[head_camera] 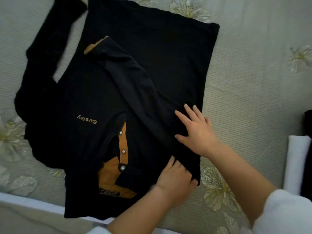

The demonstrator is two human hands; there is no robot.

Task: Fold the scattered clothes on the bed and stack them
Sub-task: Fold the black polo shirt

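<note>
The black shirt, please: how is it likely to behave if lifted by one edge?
Probably floppy: the black shirt lies flat, its sleeve creasing under the right hand. Likely to unfold when lifted, since the left hand grips the fold.

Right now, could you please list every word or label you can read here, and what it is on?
"Barsley": tan letters on the chest of the black shirt, upside down in this view.
Neck label inside the collar: too small and blurred to read.
Nothing else shows any text.

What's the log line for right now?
shirt: sleeve folded across | left hand: grips shirt edge | right hand: presses shirt flat
</note>
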